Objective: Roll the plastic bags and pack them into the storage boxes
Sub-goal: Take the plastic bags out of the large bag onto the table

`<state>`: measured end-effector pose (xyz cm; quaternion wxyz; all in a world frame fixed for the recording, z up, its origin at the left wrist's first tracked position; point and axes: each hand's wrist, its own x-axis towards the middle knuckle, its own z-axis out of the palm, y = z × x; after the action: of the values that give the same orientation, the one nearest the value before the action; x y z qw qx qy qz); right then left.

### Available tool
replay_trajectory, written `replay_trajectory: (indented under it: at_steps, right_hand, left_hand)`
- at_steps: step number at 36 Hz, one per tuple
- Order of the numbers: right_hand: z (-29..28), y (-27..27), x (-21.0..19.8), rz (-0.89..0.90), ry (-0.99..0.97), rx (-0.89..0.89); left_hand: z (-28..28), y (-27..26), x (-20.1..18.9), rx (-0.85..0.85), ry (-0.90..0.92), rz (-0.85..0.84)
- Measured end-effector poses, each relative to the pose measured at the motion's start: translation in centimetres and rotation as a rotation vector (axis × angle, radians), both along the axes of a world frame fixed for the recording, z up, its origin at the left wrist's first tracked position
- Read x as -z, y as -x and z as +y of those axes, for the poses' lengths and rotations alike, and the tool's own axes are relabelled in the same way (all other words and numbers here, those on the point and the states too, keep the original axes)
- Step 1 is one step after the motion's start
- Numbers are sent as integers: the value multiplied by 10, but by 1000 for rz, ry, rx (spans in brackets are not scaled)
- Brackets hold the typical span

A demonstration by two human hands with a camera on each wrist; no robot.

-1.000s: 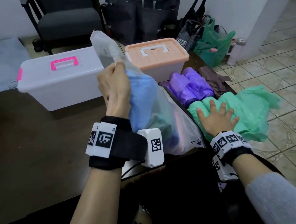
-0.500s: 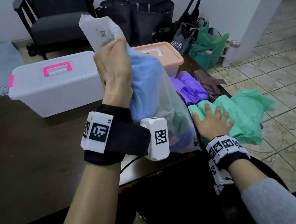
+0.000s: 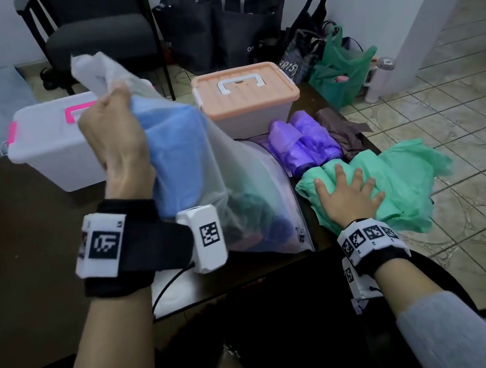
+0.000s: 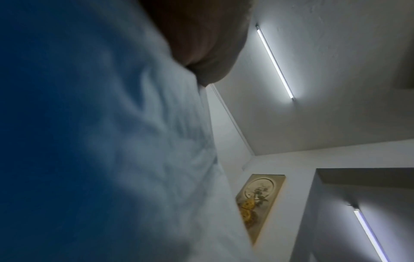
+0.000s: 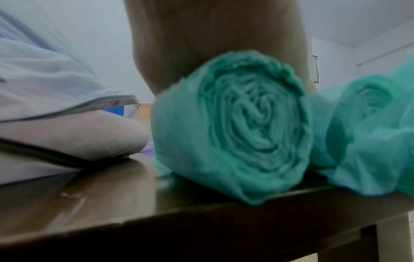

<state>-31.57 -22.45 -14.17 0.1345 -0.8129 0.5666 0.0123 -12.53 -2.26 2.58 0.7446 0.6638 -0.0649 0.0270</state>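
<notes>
My left hand [image 3: 114,131] grips the top of a large translucent white bag [image 3: 228,179] and holds it up over the dark table [image 3: 23,250]; blue and other coloured bags show through it. In the left wrist view the bag's blue bulk [image 4: 89,141] fills the left side. My right hand [image 3: 347,196] lies flat with fingers spread on a rolled green plastic bag [image 3: 395,188] at the table's right edge. The roll's spiral end [image 5: 237,124] shows under the palm. Purple rolled bags [image 3: 305,142] lie beside a closed peach-lidded box [image 3: 245,97]. A white box with pink handle [image 3: 50,144] stands behind my left hand.
A brown bag [image 3: 341,130] lies right of the purple rolls. Behind the table stand a dark chair [image 3: 96,32], black tote bags [image 3: 219,22] and a green bag [image 3: 342,72] on the tiled floor [image 3: 448,119]. The green plastic overhangs the table edge.
My left hand lifted the translucent bag higher, then swung it left across the pink-handled box. My right hand stayed pressed on the green roll.
</notes>
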Motion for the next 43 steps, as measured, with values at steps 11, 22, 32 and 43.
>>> replay_trajectory:
  at_steps: [11,22,32,43]
  right_hand:
    - [1,-2,-8,48,-17,-8]
    - [-4,1,-20,-33,-70,7]
    - [4,-13,-31,-113,6,-44]
    - [27,-29,-32,-371,20,-131]
  left_hand:
    - [79,-47,79,-225,-229,74]
    - [116,-61,126,-202,-696,358]
    - [88,-27,46,-12,-1066,34]
    - [-96,54,56,614,-1231,-223]
